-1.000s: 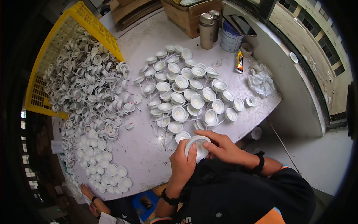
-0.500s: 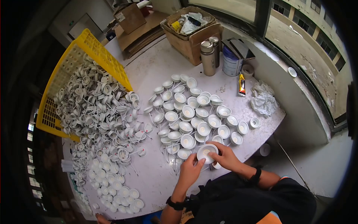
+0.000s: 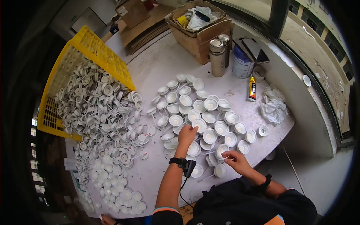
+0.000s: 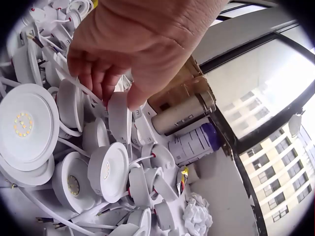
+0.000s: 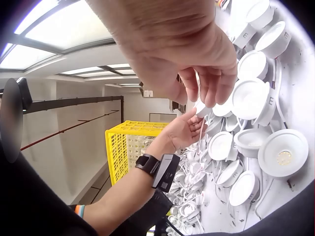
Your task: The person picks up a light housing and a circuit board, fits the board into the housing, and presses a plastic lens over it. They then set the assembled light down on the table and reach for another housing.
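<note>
Many white round downlights with cables stand in a loose group on the table, several showing a ring of small yellow LEDs. In the head view my left hand (image 3: 187, 135) reaches into the middle of this group. The left wrist view shows its thumb and fingers pinching the rim of one downlight (image 4: 119, 118) among the others. My right hand (image 3: 238, 163) hovers at the near right side of the group, close to another downlight (image 3: 222, 150). Its fingers are loosely bent with nothing between them.
A tipped yellow crate (image 3: 107, 56) spills a heap of downlights (image 3: 101, 101) on the left, with white discs (image 3: 112, 183) nearer. At the back are a cardboard box (image 3: 198, 41), a steel flask (image 3: 217, 58) and a tub (image 3: 242, 63). A glue tube (image 3: 252, 89) lies right.
Both hands held one downlight together near my body; now they are apart. The left has gone forward to a downlight in the group, and the right has let go and moved right.
</note>
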{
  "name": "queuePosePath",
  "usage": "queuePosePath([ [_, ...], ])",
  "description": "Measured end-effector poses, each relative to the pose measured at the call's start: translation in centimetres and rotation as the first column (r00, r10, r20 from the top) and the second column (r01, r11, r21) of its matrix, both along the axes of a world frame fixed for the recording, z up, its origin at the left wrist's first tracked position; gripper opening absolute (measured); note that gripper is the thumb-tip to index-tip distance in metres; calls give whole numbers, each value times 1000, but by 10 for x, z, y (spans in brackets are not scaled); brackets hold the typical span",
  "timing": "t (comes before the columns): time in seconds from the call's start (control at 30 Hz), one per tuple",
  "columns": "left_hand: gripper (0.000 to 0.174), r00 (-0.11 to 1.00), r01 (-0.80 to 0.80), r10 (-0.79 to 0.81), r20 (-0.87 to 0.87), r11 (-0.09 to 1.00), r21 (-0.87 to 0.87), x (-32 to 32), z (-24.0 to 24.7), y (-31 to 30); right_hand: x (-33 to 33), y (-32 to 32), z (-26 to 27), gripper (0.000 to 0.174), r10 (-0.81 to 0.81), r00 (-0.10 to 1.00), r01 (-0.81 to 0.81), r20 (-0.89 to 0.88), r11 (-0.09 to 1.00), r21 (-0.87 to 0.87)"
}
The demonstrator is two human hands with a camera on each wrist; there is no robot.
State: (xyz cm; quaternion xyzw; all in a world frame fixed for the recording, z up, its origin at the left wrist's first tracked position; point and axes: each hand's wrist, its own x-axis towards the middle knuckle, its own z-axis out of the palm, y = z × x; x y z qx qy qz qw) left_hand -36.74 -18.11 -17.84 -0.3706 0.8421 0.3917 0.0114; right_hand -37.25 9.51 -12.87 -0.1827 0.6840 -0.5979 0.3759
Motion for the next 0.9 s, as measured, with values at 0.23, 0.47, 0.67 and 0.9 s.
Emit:
queuePosePath([
  [0.23,42,994,74,-45,100,948,-310,-8,19,23,-5,-4,-5,22,44,996,-47,81,998,32],
  [0.47,17,843,-273,272,-465,960,66,82,19,-22,-1,-15,8,23,96,995,-95,-4,990,107],
  [0.67,10,335,-840,614,-715,538,68,238,3,-133,18,-20,21,21,150,971,-133,-185,986,102],
  [0.9,37,582,-802,802,-135,538,-260,303,-25,-176,48,-37,34,23,253,929,-206,-271,960,191],
])
